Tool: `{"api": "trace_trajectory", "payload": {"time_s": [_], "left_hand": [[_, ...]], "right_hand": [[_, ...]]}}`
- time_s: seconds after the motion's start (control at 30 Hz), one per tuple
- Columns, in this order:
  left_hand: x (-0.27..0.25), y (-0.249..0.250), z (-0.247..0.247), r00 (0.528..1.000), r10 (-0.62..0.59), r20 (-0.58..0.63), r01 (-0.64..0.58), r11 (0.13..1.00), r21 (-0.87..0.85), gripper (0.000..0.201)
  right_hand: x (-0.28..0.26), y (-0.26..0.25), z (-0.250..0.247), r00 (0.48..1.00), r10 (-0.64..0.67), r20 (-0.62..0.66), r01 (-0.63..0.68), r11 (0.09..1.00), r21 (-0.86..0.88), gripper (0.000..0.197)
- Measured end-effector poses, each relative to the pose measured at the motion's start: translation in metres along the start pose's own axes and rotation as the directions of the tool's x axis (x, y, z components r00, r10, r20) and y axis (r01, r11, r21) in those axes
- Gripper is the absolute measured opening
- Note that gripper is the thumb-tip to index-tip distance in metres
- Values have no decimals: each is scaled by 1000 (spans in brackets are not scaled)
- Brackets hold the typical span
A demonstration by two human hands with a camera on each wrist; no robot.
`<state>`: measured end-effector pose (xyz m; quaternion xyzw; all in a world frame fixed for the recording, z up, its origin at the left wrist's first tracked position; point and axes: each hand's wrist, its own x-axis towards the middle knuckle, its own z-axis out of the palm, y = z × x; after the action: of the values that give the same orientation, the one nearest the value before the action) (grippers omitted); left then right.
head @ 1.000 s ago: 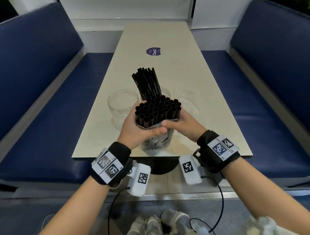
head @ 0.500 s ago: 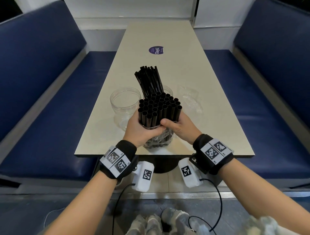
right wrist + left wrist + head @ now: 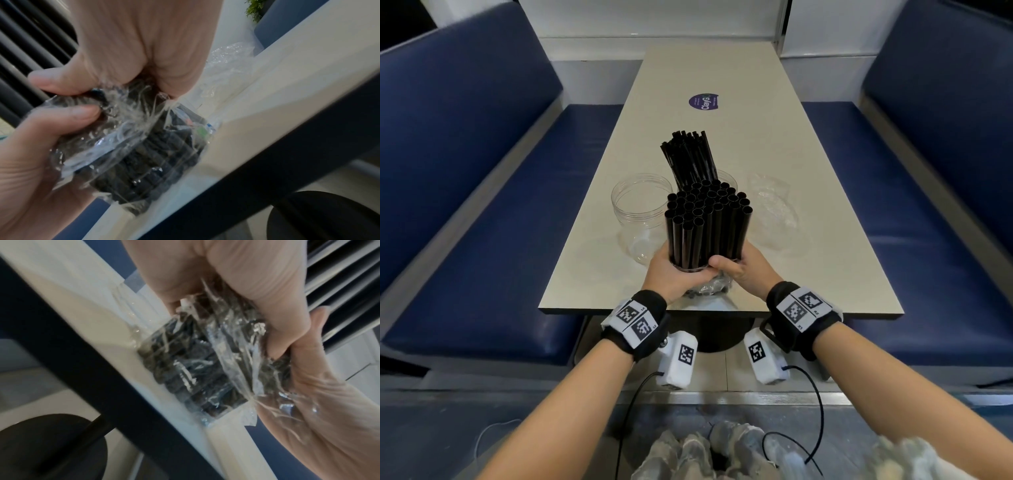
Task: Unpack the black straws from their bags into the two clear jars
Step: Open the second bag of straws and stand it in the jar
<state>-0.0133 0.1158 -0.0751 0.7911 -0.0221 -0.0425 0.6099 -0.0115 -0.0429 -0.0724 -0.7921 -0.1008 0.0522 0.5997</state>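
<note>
Your left hand [image 3: 671, 274] and right hand [image 3: 744, 269] are both wrapped around one upright bundle of black straws [image 3: 707, 226], fingers curled and thumbs across the near side, so each grip is closed on the clear bag [image 3: 710, 286] bunched low around the bundle. The straws rise bare above your hands with their open ends up; the lower part sits inside the crumpled plastic, and the bundle's foot rests on the counter [image 3: 825, 274] close to its near edge. From your left wrist you can see your fingers [image 3: 236, 272] pressing the wrinkled film against the straws, and from your right wrist your thumb [image 3: 61, 81] pinches the film at the bundle's side. You have two clear jars: one open jar [image 3: 642, 212] stands just left of the bundle and holds no straws, and a second jar [image 3: 726, 178] behind the bundle holds a leaning sheaf of thinner-looking straws [image 3: 688, 157]. One more crumpled bag [image 3: 774, 209] lies on the counter to the right, apart from your hands. A round purple sticker [image 3: 703, 101] sits farther up.
</note>
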Motion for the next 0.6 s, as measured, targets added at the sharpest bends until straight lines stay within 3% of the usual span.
{"api": "trace_trajectory", "payload": {"time_s": [0.13, 0.2, 0.3, 0.43, 0.53, 0.6], "left_hand": [[-2, -3, -1, 1000, -9, 22, 8, 998, 59, 66], [-5, 1, -6, 999, 24, 30, -27, 995, 99, 61], [-14, 8, -16, 996, 87, 23, -89, 990, 111, 67], [-26, 22, -35, 985, 166, -48, -163, 985, 61, 70], [-33, 33, -51, 976, 191, -107, -191, 982, 14, 61], [-37, 36, -62, 970, 196, -143, -200, 980, -10, 53]], "right_hand": [[-5, 4, 2, 1000, -2, 2, 2, 1000, -25, 58], [-8, 2, 3, 1000, -25, 8, 26, 999, -47, 49], [-15, -10, 11, 997, -73, 0, 73, 995, -62, 50], [-15, -37, 25, 988, -154, 20, 155, 987, -40, 37], [-12, -64, 34, 974, -216, 68, 215, 976, 15, 25], [-6, -76, 41, 963, -245, 112, 243, 970, 29, 32]]}}
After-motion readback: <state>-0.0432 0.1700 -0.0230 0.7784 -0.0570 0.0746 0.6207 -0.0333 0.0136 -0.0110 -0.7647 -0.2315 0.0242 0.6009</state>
